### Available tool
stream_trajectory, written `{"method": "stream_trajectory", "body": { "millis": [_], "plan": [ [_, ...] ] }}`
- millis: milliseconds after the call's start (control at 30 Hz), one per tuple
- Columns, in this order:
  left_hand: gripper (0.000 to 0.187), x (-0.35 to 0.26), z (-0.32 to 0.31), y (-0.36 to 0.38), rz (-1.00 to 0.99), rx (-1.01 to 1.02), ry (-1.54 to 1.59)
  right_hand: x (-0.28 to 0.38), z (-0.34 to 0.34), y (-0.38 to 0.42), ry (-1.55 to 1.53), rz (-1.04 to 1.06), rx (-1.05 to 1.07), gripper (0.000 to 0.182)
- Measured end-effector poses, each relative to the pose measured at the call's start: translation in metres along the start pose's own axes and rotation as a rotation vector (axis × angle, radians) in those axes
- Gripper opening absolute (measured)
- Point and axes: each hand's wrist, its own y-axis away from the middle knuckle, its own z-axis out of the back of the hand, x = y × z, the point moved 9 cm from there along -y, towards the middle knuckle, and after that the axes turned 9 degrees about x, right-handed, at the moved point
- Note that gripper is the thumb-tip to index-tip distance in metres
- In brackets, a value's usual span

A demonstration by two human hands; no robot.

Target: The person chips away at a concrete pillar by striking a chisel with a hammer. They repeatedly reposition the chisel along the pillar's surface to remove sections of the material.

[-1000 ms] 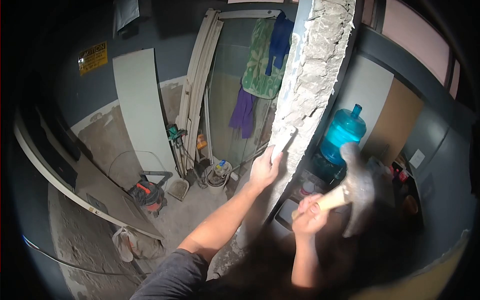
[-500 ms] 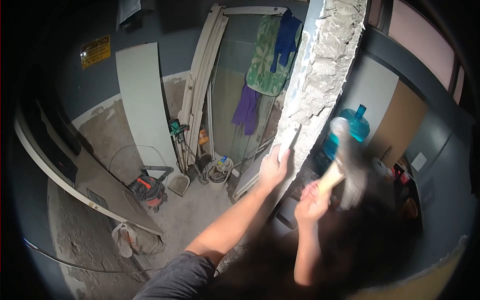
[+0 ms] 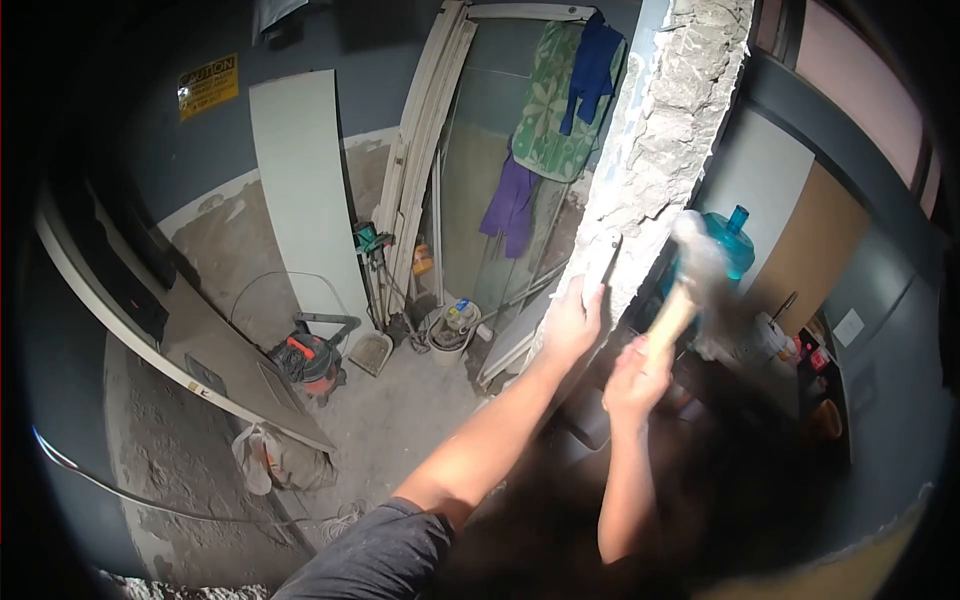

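Observation:
My left hand (image 3: 572, 325) is closed round a pale, flat chisel (image 3: 609, 262) whose upper end lies against the rough plaster edge of the wall (image 3: 665, 130). To its right, my right hand (image 3: 637, 380) grips the wooden handle of a hammer (image 3: 672, 318). The hammer's head is smeared by motion, just right of the broken plaster and in front of a blue water bottle (image 3: 733, 243). Hammer and chisel are apart.
A green towel (image 3: 560, 105) hangs over glass panels behind the wall edge. On the floor stand a bucket (image 3: 447, 340), a dustpan (image 3: 371, 352) and a red and black vacuum (image 3: 312, 365). A stuffed bag (image 3: 285, 458) lies lower left.
The whole view has shifted, so the room appears further right and slightly higher. Both hands keep their hold on the chisel and hammer. The hammer remains blurred beside the wall edge.

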Motion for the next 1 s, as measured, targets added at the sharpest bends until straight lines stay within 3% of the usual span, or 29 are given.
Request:
{"method": "stream_trajectory", "body": {
  "millis": [33,67,200,333,400,467,533,633,733,800,833,867,900,1000],
  "plan": [
    [0.036,-0.002,0.000,-0.001,-0.008,0.000,-0.002,0.002,-0.011,-0.003,0.312,0.023,0.141,0.028],
    [0.035,-0.004,0.001,0.001,-0.013,-0.001,-0.006,-0.021,-0.023,0.001,0.444,-0.187,0.291,0.029],
    [0.038,-0.004,0.003,0.002,-0.045,-0.027,-0.055,-0.017,-0.010,0.012,0.306,-0.223,0.257,0.031],
    [0.039,-0.005,0.002,0.002,0.016,-0.001,-0.064,0.014,0.003,0.003,-0.211,-0.196,0.042,0.025],
    [0.040,-0.005,0.001,0.002,0.013,0.001,-0.063,0.010,0.008,-0.002,-0.188,-0.124,-0.037,0.024],
    [0.040,-0.007,0.001,0.005,0.032,-0.008,-0.055,0.009,-0.004,-0.006,0.257,0.041,0.101,0.023],
    [0.041,-0.010,0.001,0.007,0.043,-0.004,-0.040,-0.020,-0.018,0.001,0.517,-0.206,0.332,0.034],
    [0.042,-0.008,0.002,0.005,0.067,-0.002,-0.040,-0.029,0.004,0.022,0.347,-0.339,0.288,0.039],
    [0.051,0.035,-0.008,0.022,0.141,0.023,-0.126,-0.051,0.024,0.073,0.056,-0.534,0.192,0.036],
    [0.053,0.047,0.009,0.054,0.162,0.164,-0.061,-0.060,0.033,0.109,-0.128,-0.581,0.153,0.033],
    [0.052,0.092,0.006,0.070,0.222,0.241,-0.179,-0.069,0.041,0.130,-0.121,-0.615,0.157,0.033],
    [0.049,0.118,0.015,0.092,0.264,0.327,-0.261,-0.070,0.047,0.144,-0.057,-0.524,0.184,0.031],
    [0.048,0.145,0.028,0.115,0.241,0.336,-0.308,-0.084,0.054,0.165,-0.017,-0.599,0.195,0.033],
    [0.045,0.238,0.073,0.189,0.458,0.477,-0.565,-0.134,0.071,0.224,0.215,-0.581,0.201,0.037]
  ]
}}
